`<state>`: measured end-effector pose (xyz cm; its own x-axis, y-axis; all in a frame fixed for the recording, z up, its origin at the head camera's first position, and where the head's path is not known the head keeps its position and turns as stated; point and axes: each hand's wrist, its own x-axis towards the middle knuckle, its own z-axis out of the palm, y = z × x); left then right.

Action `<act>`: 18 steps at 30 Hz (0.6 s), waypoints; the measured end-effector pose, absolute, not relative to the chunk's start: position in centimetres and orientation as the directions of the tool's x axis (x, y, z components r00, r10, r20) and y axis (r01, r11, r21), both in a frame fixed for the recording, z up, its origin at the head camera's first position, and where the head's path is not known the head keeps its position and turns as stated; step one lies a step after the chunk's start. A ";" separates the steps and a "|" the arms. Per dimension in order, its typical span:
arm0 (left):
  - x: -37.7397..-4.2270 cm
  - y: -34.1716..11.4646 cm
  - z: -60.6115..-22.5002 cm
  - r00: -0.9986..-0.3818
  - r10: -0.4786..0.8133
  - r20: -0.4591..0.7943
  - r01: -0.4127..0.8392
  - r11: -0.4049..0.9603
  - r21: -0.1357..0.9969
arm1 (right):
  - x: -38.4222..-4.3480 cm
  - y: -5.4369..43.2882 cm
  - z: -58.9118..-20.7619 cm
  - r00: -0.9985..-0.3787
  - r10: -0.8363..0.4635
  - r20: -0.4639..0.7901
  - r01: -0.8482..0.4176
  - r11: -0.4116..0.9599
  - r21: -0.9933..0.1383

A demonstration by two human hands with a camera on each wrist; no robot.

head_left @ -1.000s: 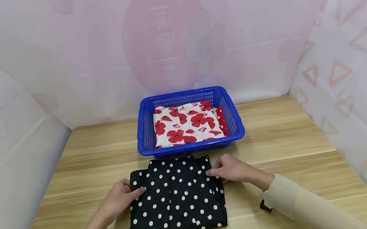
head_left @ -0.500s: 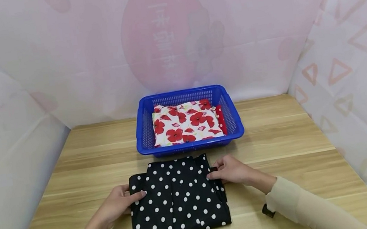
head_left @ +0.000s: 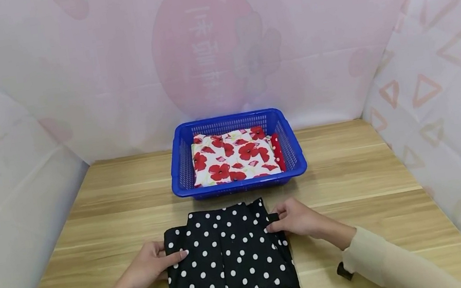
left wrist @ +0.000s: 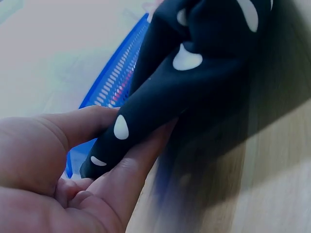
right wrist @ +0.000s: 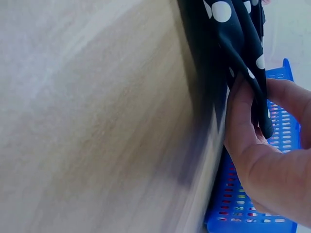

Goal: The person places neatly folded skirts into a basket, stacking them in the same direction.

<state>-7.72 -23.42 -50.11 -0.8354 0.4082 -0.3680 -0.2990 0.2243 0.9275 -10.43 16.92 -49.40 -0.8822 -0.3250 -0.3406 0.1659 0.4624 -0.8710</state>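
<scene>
A folded black garment [head_left: 229, 262] with white polka dots lies before me, in front of the basket. My left hand [head_left: 147, 264] pinches its left edge, thumb on top and fingers underneath. At the opposite edge, my right hand [head_left: 296, 218] pinches the cloth the same way. Both wrist views show the held edges raised off the table, with shadow below the black fabric [left wrist: 146, 97]. In the right wrist view, several layers of the dotted cloth [right wrist: 243, 43] hang between thumb and fingers. What kind of garment it is cannot be told.
Just behind the garment stands a blue plastic basket [head_left: 241, 185] with perforated sides. Inside it lies folded white fabric with red flowers [head_left: 236, 155], and red dotted cloth [head_left: 278, 152] shows at its right. The wooden table [head_left: 124, 203] ends at printed curtains [head_left: 115, 81] on the back and sides.
Both hands have drawn the black polka-dot garment nearer to me and slightly to the right, widening the gap to the basket. The grip on both edges stays the same.
</scene>
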 end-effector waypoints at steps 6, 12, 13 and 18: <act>-6.5 -22.9 -49.2 -0.827 0.422 -0.372 -0.299 0.230 0.926 | -9.2 17.8 -48.1 -0.877 -0.347 -0.333 0.142 0.475 -0.868; -5.2 -22.2 -46.9 -0.829 0.424 -0.364 -0.281 0.247 0.928 | -8.1 19.0 -45.8 -0.864 -0.375 -0.337 0.150 0.447 -0.882; -5.0 -22.1 -46.5 -0.830 0.426 -0.359 -0.275 0.246 0.929 | -8.0 19.2 -45.4 -0.861 -0.383 -0.336 0.152 0.436 -0.887; -4.8 -21.7 -43.9 -0.837 0.442 -0.323 -0.227 0.257 0.939 | -8.1 20.2 -42.7 -0.861 -0.399 -0.314 0.127 0.429 -0.894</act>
<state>-4.80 -21.69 -43.92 -0.8366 0.4424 -0.3231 -0.2268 0.2572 0.9394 -8.10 20.19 -42.75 -0.8613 -0.3994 -0.3142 0.1271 0.4294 -0.8942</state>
